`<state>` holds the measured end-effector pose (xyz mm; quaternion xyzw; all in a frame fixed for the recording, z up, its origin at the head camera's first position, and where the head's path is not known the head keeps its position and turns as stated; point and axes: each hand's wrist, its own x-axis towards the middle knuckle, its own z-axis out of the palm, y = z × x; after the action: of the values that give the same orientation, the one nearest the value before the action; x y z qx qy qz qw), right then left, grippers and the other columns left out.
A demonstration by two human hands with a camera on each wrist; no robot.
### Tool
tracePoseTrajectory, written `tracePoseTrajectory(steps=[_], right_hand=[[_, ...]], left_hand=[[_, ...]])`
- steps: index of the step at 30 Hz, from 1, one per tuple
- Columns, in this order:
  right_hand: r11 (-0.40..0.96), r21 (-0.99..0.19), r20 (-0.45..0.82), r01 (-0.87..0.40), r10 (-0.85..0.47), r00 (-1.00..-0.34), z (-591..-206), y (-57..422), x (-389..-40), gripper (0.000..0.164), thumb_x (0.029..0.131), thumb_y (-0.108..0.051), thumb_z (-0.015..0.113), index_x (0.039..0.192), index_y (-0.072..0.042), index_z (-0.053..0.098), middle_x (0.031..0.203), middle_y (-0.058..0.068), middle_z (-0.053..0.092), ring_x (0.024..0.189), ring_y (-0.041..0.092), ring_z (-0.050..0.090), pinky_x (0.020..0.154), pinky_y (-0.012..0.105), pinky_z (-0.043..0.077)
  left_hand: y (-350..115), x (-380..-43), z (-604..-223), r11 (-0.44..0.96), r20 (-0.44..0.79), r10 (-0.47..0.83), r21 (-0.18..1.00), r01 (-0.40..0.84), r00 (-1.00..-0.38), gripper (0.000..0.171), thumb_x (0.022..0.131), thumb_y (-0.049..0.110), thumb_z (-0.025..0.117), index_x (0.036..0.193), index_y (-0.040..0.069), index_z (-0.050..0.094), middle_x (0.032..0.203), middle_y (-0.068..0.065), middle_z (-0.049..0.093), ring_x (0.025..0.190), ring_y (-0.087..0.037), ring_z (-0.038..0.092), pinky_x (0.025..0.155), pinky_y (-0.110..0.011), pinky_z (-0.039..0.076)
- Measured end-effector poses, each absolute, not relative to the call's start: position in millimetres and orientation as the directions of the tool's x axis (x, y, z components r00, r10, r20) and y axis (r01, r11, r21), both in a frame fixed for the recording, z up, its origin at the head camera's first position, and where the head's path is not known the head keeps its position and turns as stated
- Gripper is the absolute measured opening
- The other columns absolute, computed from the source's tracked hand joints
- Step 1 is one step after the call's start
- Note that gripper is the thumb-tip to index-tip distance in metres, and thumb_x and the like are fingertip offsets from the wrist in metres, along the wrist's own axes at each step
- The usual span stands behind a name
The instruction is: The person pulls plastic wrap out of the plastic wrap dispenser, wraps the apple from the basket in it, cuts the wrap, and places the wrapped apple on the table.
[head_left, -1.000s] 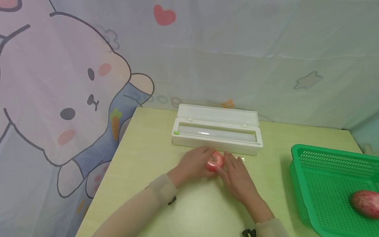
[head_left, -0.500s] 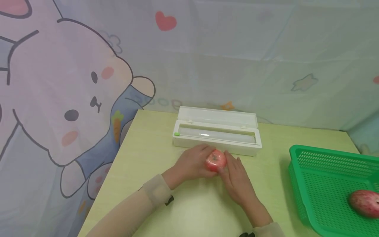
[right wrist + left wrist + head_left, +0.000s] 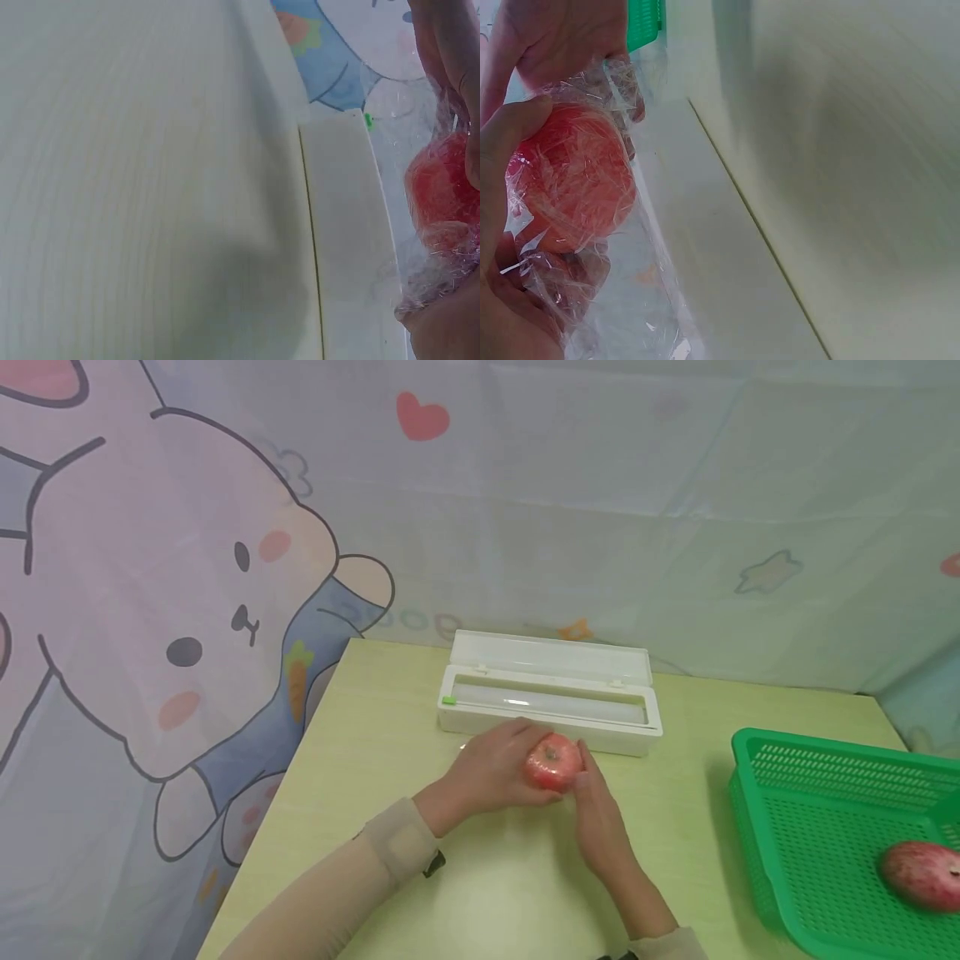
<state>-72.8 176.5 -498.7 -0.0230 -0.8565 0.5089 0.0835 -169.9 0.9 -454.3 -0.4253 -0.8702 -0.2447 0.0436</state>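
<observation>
A red apple (image 3: 553, 762) wrapped in clear cling film is held up between both hands, in front of the long white box. My left hand (image 3: 491, 768) grips it from the left, with the thumb on the near side and the fingers round the far side. My right hand (image 3: 602, 822) is at the apple's right side, its fingers and thumb at the bunched cling film (image 3: 592, 86). Loose film (image 3: 562, 300) also crumples over the left fingers in the left wrist view. The right wrist view shows the apple (image 3: 442, 187) only partly, at its right edge.
The white film box (image 3: 540, 731) stands behind the hands, its lid (image 3: 551, 656) raised and a film roll (image 3: 540, 702) inside. At right is a green basket (image 3: 757, 827) with an oval, speckled red fruit (image 3: 922, 875). A printed curtain (image 3: 600, 485) hangs behind the table (image 3: 390, 702).
The apple has shifted slightly right and looks larger, showing more of itself between the hands. My right hand has turned closer against its right side. The view has tilted slightly.
</observation>
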Motion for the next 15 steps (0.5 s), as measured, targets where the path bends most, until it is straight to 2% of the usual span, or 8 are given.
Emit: tracePoseTrajectory(steps=[3, 8, 12, 15], right_hand=[[0.373, -0.928, 0.041, 0.017, 0.146, -0.989, -496, 177, -72, 0.067, 0.117, -0.043, 0.013, 0.171, -0.003, 0.013, 0.177, 0.019, 0.017, 0.164, 0.042, 0.012, 0.130, 0.064, 0.014], [0.130, -0.990, -0.032, 0.049, 0.134, -0.991, -495, 172, -70, 0.073, 0.115, -0.052, 0.008, 0.172, -0.005, 0.010, 0.179, 0.014, 0.012, 0.165, 0.035, 0.006, 0.132, 0.058, 0.012], [-0.078, -0.997, -0.014, 0.003, 0.141, -0.990, -496, 163, -70, 0.081, 0.113, -0.060, 0.009, 0.171, -0.003, 0.012, 0.178, 0.014, 0.017, 0.165, 0.029, 0.011, 0.132, 0.035, 0.017], [-0.196, -0.980, 0.004, -0.036, 0.159, -0.987, -497, 158, -72, 0.085, 0.112, -0.064, 0.011, 0.171, -0.002, 0.012, 0.176, 0.015, 0.020, 0.164, 0.026, 0.015, 0.129, 0.024, 0.022]], left_hand=[[1, -170, -452, 0.514, 0.295, 0.724, 0.373, 0.773, -0.624, 0.073, 0.081, 0.051, 0.090, 0.139, 0.014, 0.063, 0.130, -0.002, 0.068, 0.115, -0.018, 0.067, 0.089, -0.033, 0.061], [3, -171, -451, 0.493, 0.334, 0.729, 0.349, 0.797, -0.598, 0.074, 0.081, 0.049, 0.091, 0.139, 0.013, 0.063, 0.129, -0.003, 0.067, 0.114, -0.019, 0.068, 0.090, -0.033, 0.061], [6, -170, -452, 0.476, 0.352, 0.732, 0.349, 0.807, -0.584, 0.074, 0.080, 0.048, 0.092, 0.138, 0.013, 0.062, 0.127, -0.003, 0.067, 0.112, -0.019, 0.068, 0.090, -0.032, 0.061], [8, -169, -452, 0.468, 0.351, 0.737, 0.352, 0.810, -0.578, 0.074, 0.081, 0.047, 0.092, 0.139, 0.012, 0.062, 0.128, -0.004, 0.067, 0.113, -0.019, 0.068, 0.091, -0.032, 0.061]])
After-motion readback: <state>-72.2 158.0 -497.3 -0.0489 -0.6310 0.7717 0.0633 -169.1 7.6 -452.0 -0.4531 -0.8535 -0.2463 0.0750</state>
